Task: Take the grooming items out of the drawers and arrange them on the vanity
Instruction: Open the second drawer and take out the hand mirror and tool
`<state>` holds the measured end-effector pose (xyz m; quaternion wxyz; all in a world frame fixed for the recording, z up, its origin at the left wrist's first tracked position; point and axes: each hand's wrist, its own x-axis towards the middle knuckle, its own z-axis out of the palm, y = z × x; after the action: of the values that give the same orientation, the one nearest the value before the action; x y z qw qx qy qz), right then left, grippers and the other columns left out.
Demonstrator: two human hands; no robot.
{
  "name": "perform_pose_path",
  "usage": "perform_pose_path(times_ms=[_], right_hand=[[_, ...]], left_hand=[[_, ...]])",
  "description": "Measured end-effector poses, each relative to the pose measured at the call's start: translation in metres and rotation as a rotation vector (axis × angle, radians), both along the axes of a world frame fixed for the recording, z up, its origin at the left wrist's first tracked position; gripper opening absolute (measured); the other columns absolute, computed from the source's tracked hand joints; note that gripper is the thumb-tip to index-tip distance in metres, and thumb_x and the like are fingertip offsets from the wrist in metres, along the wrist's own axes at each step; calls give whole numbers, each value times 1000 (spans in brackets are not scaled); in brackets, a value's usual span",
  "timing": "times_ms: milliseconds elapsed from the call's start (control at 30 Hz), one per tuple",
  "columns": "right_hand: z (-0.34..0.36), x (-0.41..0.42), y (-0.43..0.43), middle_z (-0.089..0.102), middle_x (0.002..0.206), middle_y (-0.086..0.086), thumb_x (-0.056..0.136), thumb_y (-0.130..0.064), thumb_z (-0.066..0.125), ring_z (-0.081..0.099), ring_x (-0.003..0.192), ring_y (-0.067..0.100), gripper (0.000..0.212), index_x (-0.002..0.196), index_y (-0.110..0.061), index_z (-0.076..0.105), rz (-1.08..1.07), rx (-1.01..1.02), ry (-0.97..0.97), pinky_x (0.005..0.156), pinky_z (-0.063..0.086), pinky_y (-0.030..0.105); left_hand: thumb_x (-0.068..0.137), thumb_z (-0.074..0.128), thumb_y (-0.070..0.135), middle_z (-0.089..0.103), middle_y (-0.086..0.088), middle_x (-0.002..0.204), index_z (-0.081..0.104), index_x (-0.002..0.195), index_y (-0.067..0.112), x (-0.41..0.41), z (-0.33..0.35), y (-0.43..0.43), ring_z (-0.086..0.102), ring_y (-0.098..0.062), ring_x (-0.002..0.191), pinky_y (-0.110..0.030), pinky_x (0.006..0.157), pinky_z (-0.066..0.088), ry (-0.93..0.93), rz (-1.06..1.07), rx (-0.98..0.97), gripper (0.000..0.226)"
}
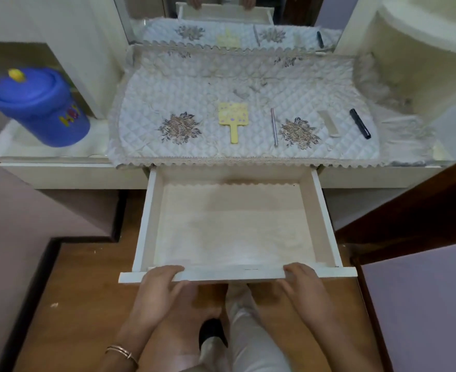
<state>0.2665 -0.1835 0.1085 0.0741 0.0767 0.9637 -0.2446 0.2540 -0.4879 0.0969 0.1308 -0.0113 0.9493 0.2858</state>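
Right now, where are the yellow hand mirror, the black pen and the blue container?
yellow hand mirror (231,116): head view, on its square head above the handle.
black pen (360,123): head view, mid-barrel, at the cloth's right side.
blue container (41,108): head view, on its side wall below the lid.

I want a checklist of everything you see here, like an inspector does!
Surface: white quilted cloth with embroidered flowers covers the vanity top.
Job's things: yellow hand mirror, thin silver stick, pale comb and black tube lie in a row; white wooden drawer is pulled out, empty.
Clutter: blue plastic lidded container at left.
Grippers: left hand and right hand grip the drawer front.
Cables: nothing seen.
Surroundings: wall mirror, wooden floor.
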Motion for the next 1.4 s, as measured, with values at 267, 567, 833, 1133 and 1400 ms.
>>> perform_pose_path(times_ms=[267, 567, 833, 1133, 1400], right_hand=[[-8, -24, -2, 70, 85, 5, 69, -20, 79, 64, 81, 26, 22, 86, -11, 68, -18, 97, -3, 71, 49, 34], [-15, -143, 8, 68, 78, -2, 55, -26, 87, 66, 74, 22, 33, 79, -18, 66, 76, 151, 116, 62, 54, 32], [-17, -236, 7, 58, 118, 6, 52, -34, 86, 43, 110, 25, 78, 119, -18, 49, 129, 374, 268, 91, 42, 43], [-14, -272, 2, 48, 102, 5, 50, -29, 87, 39, 90, 27, 59, 95, -21, 49, 72, 384, 322, 71, 49, 45], [-13, -281, 0, 42, 92, 2, 72, -22, 38, 40, 75, 26, 18, 87, -22, 47, 61, 376, 322, 61, 42, 39]], left_hand=[[80, 67, 32, 70, 6, 107, 68, 102, 24, -26, -5, 0, 61, -13, 97, -32, 92, 45, -7, 27, 20, 24], [78, 56, 43, 70, -1, 105, 68, 102, 16, -143, -13, 6, 60, -22, 103, -37, 92, 45, 26, 45, -69, 39], [55, 86, 25, 49, -17, 136, 45, 128, 15, -230, -9, 15, 30, -30, 127, -41, 107, 25, 255, 83, -306, 85], [53, 85, 29, 57, -14, 113, 50, 100, 23, -261, -2, 26, 32, -27, 107, -58, 84, 43, 240, 283, -277, 58], [58, 79, 7, 48, -13, 117, 49, 99, 23, -267, -7, 32, 28, -29, 111, -58, 90, 36, 157, 368, -245, 53]])
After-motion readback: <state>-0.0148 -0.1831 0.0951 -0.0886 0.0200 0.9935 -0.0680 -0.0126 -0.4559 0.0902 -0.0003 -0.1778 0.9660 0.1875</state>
